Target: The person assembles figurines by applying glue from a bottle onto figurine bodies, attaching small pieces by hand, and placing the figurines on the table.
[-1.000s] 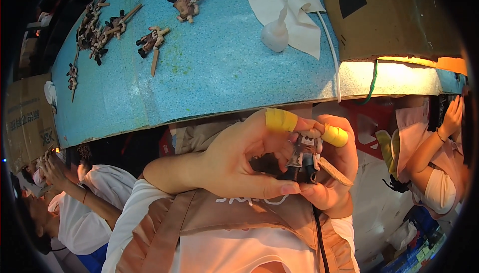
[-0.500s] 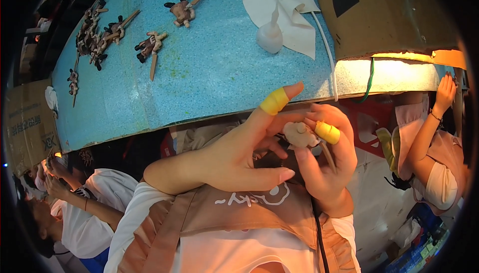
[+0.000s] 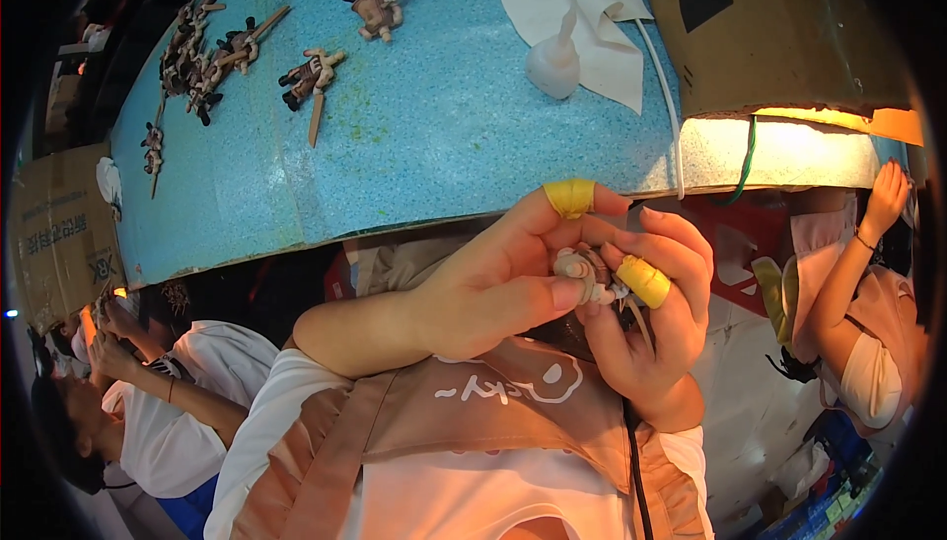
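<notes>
- While one small figurine [image 3: 575,269] is up in the fingers, more figurines lie on the blue tabletop [image 3: 444,136], so the work appears to be partway through, with this piece in hand; whether the others are finished or waiting, I cannot tell
- Toward the tabletop's left edge lies a dark cluster of figurines [image 3: 202,67], several with flat wooden sticks, and two more lie apart, nearer the middle
- Just off the tabletop's near edge, the small figurine sits between the hands, before the person's chest, its lower part hidden by fingers
- The right hand [image 3: 673,328] has thumb and yellow-taped finger closed on the figurine's right side, a thin stick showing below them
- The left hand [image 3: 503,284] appears to rest its thumb tip on the figurine's left side, its taped forefinger arched away; whether its hidden fingers clamp, I cannot tell
- Near the tabletop's far right corner, a squeeze bottle [image 3: 552,69] lies on white cloth [image 3: 614,72]
</notes>
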### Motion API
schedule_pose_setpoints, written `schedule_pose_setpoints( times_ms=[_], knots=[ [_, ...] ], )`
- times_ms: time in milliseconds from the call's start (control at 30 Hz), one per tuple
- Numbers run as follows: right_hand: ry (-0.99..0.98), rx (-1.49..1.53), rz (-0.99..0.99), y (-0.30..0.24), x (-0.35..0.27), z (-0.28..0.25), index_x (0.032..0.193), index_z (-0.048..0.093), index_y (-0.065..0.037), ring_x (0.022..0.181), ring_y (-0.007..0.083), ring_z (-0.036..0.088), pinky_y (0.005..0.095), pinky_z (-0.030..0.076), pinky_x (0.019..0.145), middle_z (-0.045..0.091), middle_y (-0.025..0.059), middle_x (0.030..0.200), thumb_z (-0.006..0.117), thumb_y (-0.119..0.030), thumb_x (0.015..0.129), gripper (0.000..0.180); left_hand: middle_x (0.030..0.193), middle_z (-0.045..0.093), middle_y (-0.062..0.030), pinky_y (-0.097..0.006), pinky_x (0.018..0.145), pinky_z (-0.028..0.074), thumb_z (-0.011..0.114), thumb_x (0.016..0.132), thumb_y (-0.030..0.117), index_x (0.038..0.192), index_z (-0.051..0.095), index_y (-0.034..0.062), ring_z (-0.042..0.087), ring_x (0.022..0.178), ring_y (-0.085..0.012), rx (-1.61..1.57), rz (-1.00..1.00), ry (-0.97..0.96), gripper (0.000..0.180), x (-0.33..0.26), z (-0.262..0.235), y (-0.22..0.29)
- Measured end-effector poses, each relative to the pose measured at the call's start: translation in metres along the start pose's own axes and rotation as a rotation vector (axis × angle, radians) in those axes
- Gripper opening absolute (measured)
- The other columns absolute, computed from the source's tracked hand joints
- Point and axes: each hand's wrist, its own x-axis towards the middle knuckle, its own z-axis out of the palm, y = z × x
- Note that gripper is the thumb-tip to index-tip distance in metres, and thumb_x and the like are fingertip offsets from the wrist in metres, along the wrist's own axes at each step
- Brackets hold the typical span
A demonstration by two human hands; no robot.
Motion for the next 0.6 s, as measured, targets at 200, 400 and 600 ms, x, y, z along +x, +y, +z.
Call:
schedule_pose_setpoints(
  times_ms=[200, 400, 600],
  knots=[
    [0.019, -0.024, -0.046, 0.0, 0.0, 0.001, 0.087, 0.061, 0.0, 0.086, 0.028, 0.056, 0.0353, 0.039, 0.068, 0.058, 0.0106, 0.095, 0.067, -0.004, 0.054, 0.034, 0.118, 0.042, -0.012, -0.027, 0.086, 0.039, 0.046, 0.082, 0.012, 0.131, 0.02, 0.0039, 0.045, 0.103, -0.016, 0.062, 0.035, 0.002, 0.056, -0.001, 0.0, 0.001],
    [0.013, -0.038, -0.048, -0.001, 0.0, 0.002, 0.088, 0.061, 0.001, 0.086, 0.0274, 0.056, 0.0349, 0.039, 0.069, 0.058, 0.0105, 0.096, 0.066, -0.004, 0.054, 0.035, 0.116, 0.043, -0.0095, -0.025, 0.083, 0.039, 0.048, 0.083, 0.014, 0.13, 0.022, 0.0038, 0.046, 0.097, -0.0122, 0.06, 0.046, 0.043, 0.054, -0.002, 0.002, -0.001],
    [0.023, -0.069, -0.057, -0.003, 0.001, 0.003, 0.09, 0.061, 0.001, 0.086, 0.0267, 0.056, 0.0343, 0.04, 0.07, 0.057, 0.0098, 0.097, 0.065, -0.003, 0.055, 0.036, 0.107, 0.042, -0.0079, -0.028, 0.085, 0.036, 0.036, 0.085, 0.005, 0.126, 0.025, 0.0027, 0.042, 0.094, -0.0118, -0.056, 0.102, -0.003, 0.043, -0.001, -0.001, -0.01]
  ],
)
